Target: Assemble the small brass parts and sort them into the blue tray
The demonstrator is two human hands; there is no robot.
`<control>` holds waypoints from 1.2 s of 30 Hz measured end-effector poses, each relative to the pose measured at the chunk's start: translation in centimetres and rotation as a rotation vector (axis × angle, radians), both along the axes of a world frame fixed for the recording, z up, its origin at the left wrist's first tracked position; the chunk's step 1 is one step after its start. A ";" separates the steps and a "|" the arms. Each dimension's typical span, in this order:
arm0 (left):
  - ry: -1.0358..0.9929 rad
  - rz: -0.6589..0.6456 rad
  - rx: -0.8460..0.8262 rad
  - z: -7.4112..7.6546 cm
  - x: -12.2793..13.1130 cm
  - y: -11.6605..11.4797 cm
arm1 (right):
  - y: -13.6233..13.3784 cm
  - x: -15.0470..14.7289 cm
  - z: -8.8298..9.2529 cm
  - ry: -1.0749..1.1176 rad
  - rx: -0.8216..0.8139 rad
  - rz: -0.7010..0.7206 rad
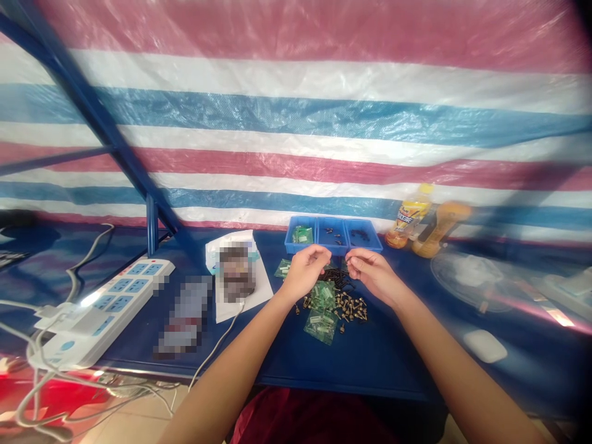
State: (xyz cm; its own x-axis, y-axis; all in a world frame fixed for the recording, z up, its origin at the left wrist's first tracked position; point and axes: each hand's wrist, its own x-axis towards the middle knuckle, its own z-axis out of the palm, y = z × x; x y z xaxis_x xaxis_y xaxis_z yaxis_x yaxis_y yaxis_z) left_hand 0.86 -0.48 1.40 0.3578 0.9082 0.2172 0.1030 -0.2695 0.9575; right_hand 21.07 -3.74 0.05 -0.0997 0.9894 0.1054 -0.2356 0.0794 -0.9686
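Both hands are raised over a pile of small parts, in front of a blue three-part bin point(340, 246). My left hand point(308, 268) is curled with its fingertips together; anything in them is too small to make out. Facing it, a short gap away, my right hand point(372, 272) pinches thumb and fingers together, perhaps on a tiny dark piece. Below lie black screws point(340, 279), brass-coloured screw-like pieces point(352, 306) and small green packets point(321, 325). The bin's left compartment holds a green packet point(302, 234); small dark parts lie in the other two.
Two bottles, one with a yellow label point(407, 219), stand right of the bin. A round clear lid or dish point(462, 280) and a white rounded object point(485, 346) lie at right. Leftward are a white paper point(250, 287), a power strip point(124, 302) and loose cables.
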 end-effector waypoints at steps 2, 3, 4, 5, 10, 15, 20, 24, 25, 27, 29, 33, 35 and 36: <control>0.003 -0.006 0.003 -0.1 0.0 0.0 | -0.1 -0.1 0.3 0.045 -0.023 0.009; 0.003 -0.012 0.001 -0.1 0.0 0.0 | -0.2 -0.1 0.4 0.067 -0.039 0.018; 0.003 -0.019 -0.003 -0.1 0.0 0.0 | -0.3 -0.2 0.5 0.087 -0.057 0.029; 0.000 -0.027 -0.007 -0.1 0.0 0.0 | -0.3 -0.2 0.6 0.103 -0.082 0.045; -0.002 -0.046 -0.021 0.1 0.0 -0.1 | 0.1 -0.4 0.4 0.075 -0.254 0.032; 0.028 -0.032 -0.022 0.1 -0.1 -0.1 | 0.9 0.7 -0.3 0.105 -0.241 -0.287; 0.027 -0.034 -0.026 0.0 -0.1 0.0 | 1.3 2.2 -0.3 -0.128 -0.287 -0.352; 0.020 -0.036 -0.032 0.0 -0.1 0.0 | 0.9 3.0 0.1 -0.557 -0.184 -0.209; 0.021 -0.036 -0.030 0.0 0.0 -0.1 | 0.7 3.3 0.2 -0.671 -0.131 -0.159; 0.022 -0.037 -0.025 0.1 0.0 -0.1 | 0.2 3.7 0.3 -0.848 -0.037 -0.072; 0.025 -0.038 -0.023 0.1 -0.1 -0.1 | -0.2 4.1 0.1 -0.922 -0.030 0.054; 0.030 -0.042 -0.033 0.0 -0.1 -0.1 | -0.4 4.5 -0.5 -0.941 -0.134 0.280; 0.031 -0.044 -0.031 -0.1 -0.1 -0.1 | -0.2 4.5 -0.7 -0.958 -0.120 0.290; 0.032 -0.044 -0.029 -0.1 -0.1 -0.1 | -0.1 4.5 -0.8 -0.969 -0.097 0.280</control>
State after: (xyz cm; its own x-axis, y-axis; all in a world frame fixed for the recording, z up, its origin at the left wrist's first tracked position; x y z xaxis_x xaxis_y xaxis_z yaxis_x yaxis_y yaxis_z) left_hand 0.77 -0.57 1.33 0.4035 0.8973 0.1792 0.1222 -0.2470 0.9613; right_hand 25.54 -3.84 -0.73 -0.3291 0.9174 -0.2238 0.6571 0.0523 -0.7520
